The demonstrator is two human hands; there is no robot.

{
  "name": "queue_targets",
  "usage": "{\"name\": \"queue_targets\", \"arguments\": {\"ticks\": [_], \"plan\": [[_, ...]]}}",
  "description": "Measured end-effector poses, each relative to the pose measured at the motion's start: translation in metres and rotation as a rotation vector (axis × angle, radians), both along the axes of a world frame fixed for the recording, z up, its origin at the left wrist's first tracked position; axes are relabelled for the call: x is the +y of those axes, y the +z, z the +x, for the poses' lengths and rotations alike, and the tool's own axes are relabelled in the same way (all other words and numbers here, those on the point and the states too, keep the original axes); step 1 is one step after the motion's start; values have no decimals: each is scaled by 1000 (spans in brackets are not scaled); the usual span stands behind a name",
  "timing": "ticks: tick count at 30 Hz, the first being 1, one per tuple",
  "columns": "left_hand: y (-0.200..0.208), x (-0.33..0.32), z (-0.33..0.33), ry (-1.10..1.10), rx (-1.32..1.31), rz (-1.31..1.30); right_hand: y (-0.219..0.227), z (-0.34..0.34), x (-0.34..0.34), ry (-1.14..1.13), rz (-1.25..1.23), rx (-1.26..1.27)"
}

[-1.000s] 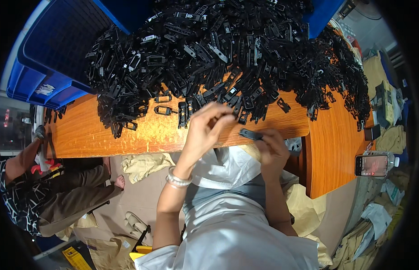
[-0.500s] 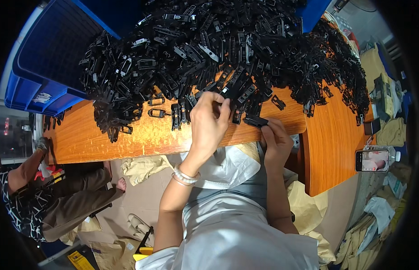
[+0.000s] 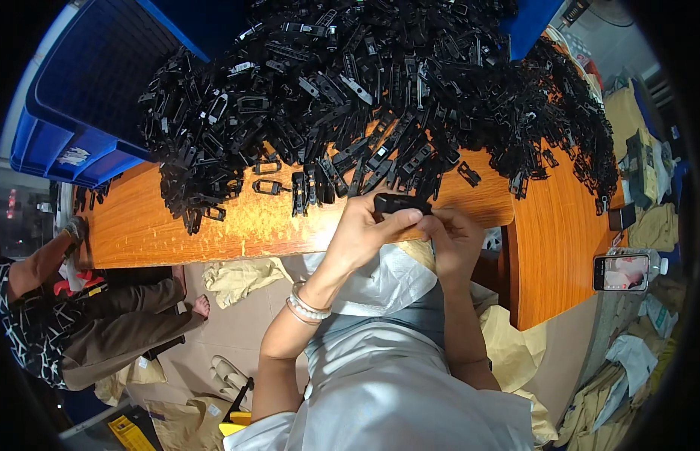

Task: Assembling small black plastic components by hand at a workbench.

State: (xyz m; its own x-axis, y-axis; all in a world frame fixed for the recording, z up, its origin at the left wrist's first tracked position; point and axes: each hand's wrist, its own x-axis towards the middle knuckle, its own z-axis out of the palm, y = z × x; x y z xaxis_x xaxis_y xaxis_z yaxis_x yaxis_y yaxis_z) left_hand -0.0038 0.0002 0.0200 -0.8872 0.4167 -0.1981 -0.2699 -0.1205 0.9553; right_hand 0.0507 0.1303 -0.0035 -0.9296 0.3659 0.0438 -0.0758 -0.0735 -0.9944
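Note:
Close to the table's front edge, my two hands meet around a small black plastic part (image 3: pixel 401 202). My left hand (image 3: pixel 367 231) grips it between thumb and fingers. My right hand (image 3: pixel 455 239) is closed at the part's right end, fingertips pressed against it; they hide that end, and whether a second piece is there I cannot make out. Just beyond my hands begins a large heap of similar black plastic parts (image 3: pixel 320 113), long and narrow with openings in them. Several loose ones, such as a black frame-shaped part (image 3: pixel 269 187), lie on the wooden table (image 3: pixel 248 233).
Blue plastic crates (image 3: pixel 79 150) stand at the left, and blue panels (image 3: pixel 536 26) rise behind the heap. A phone (image 3: pixel 622 272) is propped up at the right. Another person's arm (image 3: pixel 38 272) reaches the table's left end. Brown paper bags (image 3: pixel 512 349) lie below.
My left hand has come back from the heap toward me and right, joining my right hand. The black part, earlier in my right hand, is now between both hands.

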Motion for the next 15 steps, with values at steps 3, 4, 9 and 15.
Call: {"name": "queue_targets", "arguments": {"ticks": [3, 4, 9, 15], "plan": [[-5, -3, 2, -41, -73, 109, 2, -3, 0, 30, -172, 10], [-8, 0, 0, -17, 79, 90, 3, -4, 0, 36, -252, 18], [-6, -2, -2, -152, -11, 88, -5, 3, 0, 59, -222, 4], [-14, 4, -68, 113, 857, -689, -13, 1, 7, -75, -234, 2]]}}
